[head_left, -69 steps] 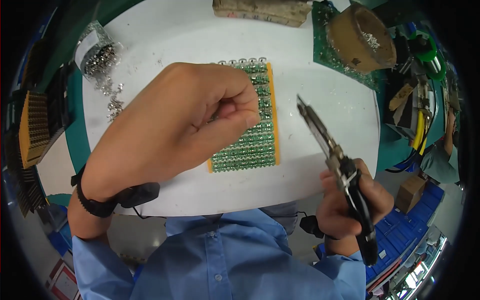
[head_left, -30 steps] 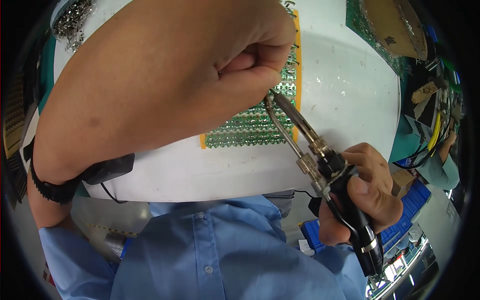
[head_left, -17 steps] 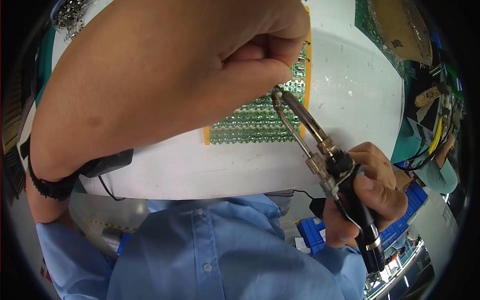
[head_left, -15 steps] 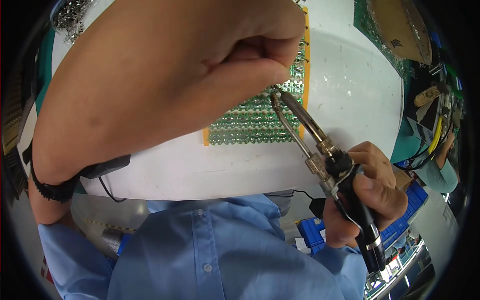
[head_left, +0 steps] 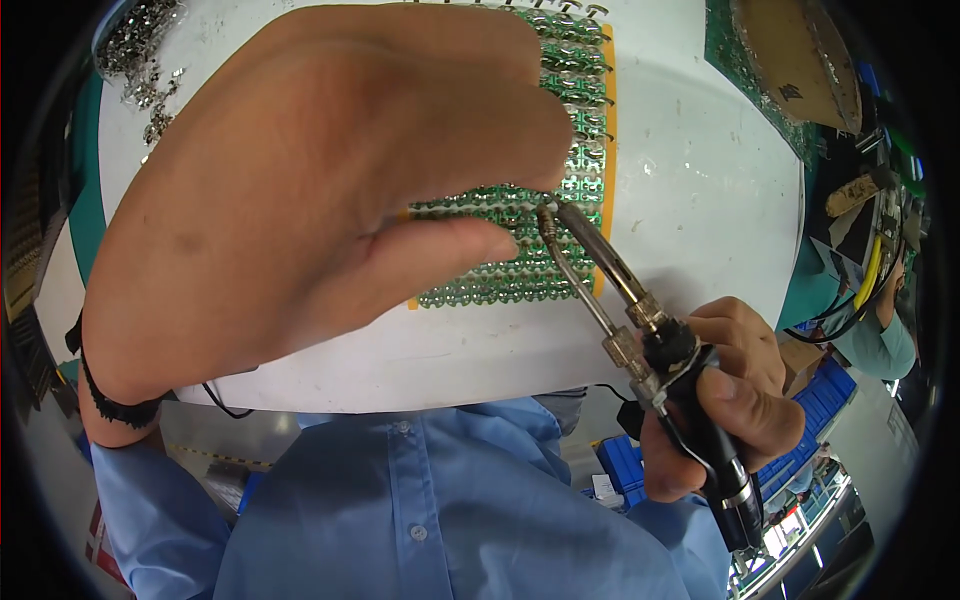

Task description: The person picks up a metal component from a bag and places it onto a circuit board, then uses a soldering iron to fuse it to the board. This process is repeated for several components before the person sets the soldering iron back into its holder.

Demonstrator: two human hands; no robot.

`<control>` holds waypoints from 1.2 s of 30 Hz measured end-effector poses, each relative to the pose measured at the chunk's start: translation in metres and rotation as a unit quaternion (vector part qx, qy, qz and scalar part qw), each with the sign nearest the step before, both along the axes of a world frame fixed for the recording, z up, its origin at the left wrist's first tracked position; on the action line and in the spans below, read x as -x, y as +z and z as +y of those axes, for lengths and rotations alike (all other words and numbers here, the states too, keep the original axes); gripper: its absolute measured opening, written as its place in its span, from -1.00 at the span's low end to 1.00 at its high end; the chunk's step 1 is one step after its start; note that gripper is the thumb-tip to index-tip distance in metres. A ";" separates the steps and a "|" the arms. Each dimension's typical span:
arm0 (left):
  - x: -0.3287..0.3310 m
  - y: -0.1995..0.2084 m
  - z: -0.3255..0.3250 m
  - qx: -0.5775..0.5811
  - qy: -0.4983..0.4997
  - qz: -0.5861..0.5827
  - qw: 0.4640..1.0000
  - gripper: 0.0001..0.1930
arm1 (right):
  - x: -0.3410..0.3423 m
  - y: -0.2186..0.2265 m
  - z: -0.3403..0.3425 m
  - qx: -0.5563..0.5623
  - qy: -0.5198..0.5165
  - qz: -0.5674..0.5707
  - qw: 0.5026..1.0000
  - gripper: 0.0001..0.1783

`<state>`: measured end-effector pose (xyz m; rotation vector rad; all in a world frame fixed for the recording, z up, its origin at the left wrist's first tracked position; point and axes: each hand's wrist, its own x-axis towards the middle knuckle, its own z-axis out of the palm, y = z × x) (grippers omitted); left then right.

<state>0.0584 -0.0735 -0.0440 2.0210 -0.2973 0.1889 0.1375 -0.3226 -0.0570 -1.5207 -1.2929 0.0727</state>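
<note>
My right hand (head_left: pixel 745 390) is wrapped round the black handle of a soldering iron (head_left: pixel 615 265), which has a thin metal guide tube running alongside its barrel. The iron points up and left, its tip over a green circuit board panel (head_left: pixel 500 290) with rows of shiny metal parts and yellow edge strips. Above the panel, my left hand (head_left: pixel 390 150) spreads its thumb apart from the fingers, and the fingertips are close to the iron's tip. That hand hides much of the panel's left and middle. No object shows between its thumb and fingers.
Loose small metal parts (head_left: pixel 140 45) lie heaped at the far left. The white work surface (head_left: pixel 700 190) extends right of the panel. A brown board-like piece (head_left: pixel 800 60) sits at the far right, near yellow cable (head_left: pixel 872 270). Another person's sleeve (head_left: pixel 880 345) shows at right.
My left hand has opened from a pinch, its thumb dropping away from the fingers, uncovering the panel's upper right. The iron has shifted slightly left and down.
</note>
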 end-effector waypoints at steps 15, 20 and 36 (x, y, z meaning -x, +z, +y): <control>-0.010 -0.004 0.006 -0.039 -0.021 -0.012 0.999 -0.61 | -0.003 -0.002 0.001 -0.005 -0.034 0.002 0.999 -0.32; -0.016 -0.003 0.007 -0.094 -0.045 -0.034 0.994 -0.61 | -0.004 0.001 -0.001 0.002 -0.026 0.004 1.000 -0.33; -0.011 0.004 0.008 -0.160 -0.053 0.007 0.986 -0.59 | -0.001 0.004 0.000 0.007 -0.024 0.013 1.000 -0.37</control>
